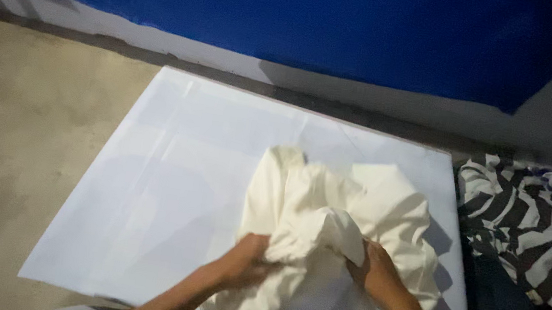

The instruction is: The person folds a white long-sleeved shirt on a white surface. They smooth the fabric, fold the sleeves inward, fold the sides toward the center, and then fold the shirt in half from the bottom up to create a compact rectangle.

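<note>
My left hand (pixel 247 256) and right hand (pixel 375 269) both have their fingers closed on bunched folds of a cream cloth (pixel 324 218), which lies crumpled on the right half of a white board (pixel 165 190). The board rests flat on a tan floor (pixel 8 141). Just right of it sits a striped garment (pixel 531 217) on dark clothes. Beyond, a pale wall base runs under a blue sheet (pixel 294 15).
</note>
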